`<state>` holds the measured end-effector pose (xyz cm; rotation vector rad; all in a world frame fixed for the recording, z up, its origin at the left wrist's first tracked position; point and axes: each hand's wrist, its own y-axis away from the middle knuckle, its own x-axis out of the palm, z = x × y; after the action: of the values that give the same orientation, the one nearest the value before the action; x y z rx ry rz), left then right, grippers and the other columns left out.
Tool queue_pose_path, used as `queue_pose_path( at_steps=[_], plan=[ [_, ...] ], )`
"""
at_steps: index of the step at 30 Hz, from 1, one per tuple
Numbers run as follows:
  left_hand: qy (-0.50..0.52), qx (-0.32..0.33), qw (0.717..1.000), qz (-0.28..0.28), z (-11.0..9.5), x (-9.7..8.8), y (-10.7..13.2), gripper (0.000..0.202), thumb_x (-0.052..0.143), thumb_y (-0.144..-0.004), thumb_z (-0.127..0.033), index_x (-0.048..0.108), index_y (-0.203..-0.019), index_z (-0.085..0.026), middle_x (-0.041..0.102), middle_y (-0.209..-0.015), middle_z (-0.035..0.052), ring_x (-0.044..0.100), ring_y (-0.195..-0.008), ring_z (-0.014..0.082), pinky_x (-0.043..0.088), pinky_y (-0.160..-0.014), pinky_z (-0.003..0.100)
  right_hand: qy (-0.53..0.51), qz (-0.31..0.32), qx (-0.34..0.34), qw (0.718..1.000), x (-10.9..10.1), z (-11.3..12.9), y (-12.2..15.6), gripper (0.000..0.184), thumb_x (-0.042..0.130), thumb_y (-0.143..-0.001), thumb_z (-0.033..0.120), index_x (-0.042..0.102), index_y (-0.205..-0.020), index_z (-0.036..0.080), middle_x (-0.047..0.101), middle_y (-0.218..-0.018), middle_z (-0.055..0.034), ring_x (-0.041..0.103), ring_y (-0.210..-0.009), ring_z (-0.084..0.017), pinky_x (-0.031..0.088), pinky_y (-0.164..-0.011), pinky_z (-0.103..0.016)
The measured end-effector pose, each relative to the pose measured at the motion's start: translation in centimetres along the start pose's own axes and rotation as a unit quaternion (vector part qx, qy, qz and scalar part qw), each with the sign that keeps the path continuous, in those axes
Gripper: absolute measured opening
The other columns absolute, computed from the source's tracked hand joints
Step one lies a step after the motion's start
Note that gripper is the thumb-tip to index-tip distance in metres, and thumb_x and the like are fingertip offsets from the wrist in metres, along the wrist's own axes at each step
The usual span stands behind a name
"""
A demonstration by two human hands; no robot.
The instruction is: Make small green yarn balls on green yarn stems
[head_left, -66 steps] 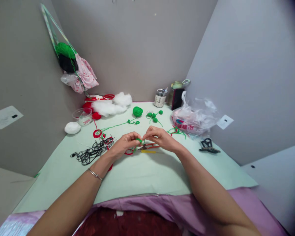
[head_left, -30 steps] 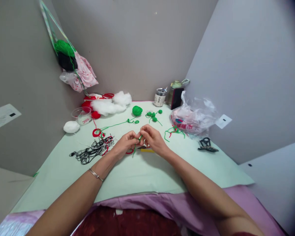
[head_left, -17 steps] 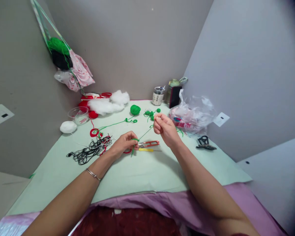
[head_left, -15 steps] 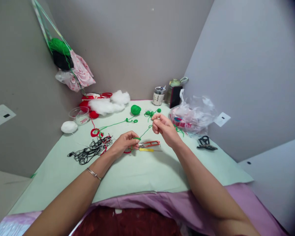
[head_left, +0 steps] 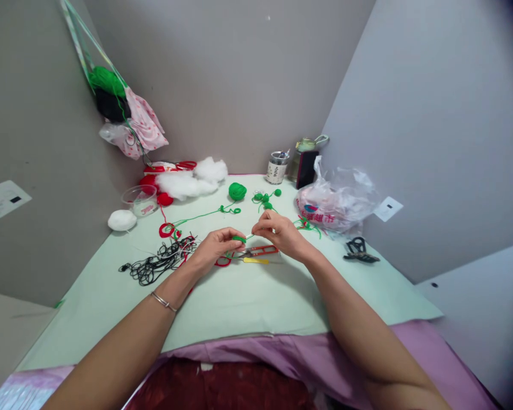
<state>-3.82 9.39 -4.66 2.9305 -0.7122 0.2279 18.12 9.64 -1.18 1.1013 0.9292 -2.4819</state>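
Note:
Between the thumb and fingers of my left hand point(head_left: 219, 248) is a small green crocheted piece point(head_left: 239, 240). My right hand point(head_left: 279, 232) pinches a thin, pale needle point(head_left: 249, 236), whose tip meets the piece's right edge. The fingers hide much of both. Just below the hands on the table lie red-handled thread snips point(head_left: 263, 250) and a yellow-handled tool point(head_left: 255, 261). A red yarn ring point(head_left: 223, 261) lies partly under my left hand.
Black yarn point(head_left: 154, 263) lies tangled on the left. Behind are white stuffing point(head_left: 183, 185), a green yarn ball point(head_left: 237, 191) and small green balls point(head_left: 267, 199). A plastic bag point(head_left: 336, 202), a pen jar point(head_left: 276, 168) and a black claw clip point(head_left: 359, 250) stand on the right.
My right hand has come down and left, towards my left hand. The green yarn that stretched between them no longer shows as a long line, and the needle now touches the piece.

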Motion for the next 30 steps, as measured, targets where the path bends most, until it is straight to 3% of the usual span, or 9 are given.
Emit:
queue_pose_path(
  at_steps=[10, 23, 30],
  plan=[
    [0.007, -0.015, 1.000, -0.003, -0.1, 0.1, 0.1, 0.029, 0.079, -0.067, -0.032, 0.070, -0.090, -0.016, 0.069, -0.081, 0.0037, 0.066, -0.075, 0.0140, 0.050, -0.075, 0.027, 0.011, 0.011, -0.026, 1.000, 0.0, -0.2, 0.1, 0.015, 0.057, -0.090, 0.020, 0.072, -0.087, 0.022, 0.056, -0.082, -0.0032, 0.054, -0.079, -0.014, 0.040, -0.070, -0.027],
    [0.020, -0.024, 0.999, 0.012, 0.1, 0.1, 0.1, 0.030, 0.080, -0.067, -0.032, 0.067, -0.089, -0.015, 0.069, -0.082, 0.0035, 0.068, -0.078, 0.0154, 0.051, -0.077, 0.027, -0.067, 0.041, 0.010, 0.997, 0.7, 0.4, 0.0, 0.014, 0.058, -0.089, 0.020, 0.073, -0.088, 0.021, 0.055, -0.082, -0.0025, 0.053, -0.073, -0.013, 0.041, -0.067, -0.025],
    [0.035, -0.012, 0.999, 0.016, 0.4, 0.0, 0.0, 0.029, 0.078, -0.070, -0.032, 0.062, -0.090, -0.017, 0.065, -0.081, 0.0004, 0.066, -0.075, 0.0115, 0.052, -0.080, 0.026, -0.067, 0.004, 0.042, 0.997, 1.5, 0.0, 0.0, 0.011, 0.061, -0.086, 0.019, 0.071, -0.089, 0.020, 0.058, -0.082, -0.0023, 0.053, -0.070, -0.012, 0.042, -0.067, -0.025]
  ],
)
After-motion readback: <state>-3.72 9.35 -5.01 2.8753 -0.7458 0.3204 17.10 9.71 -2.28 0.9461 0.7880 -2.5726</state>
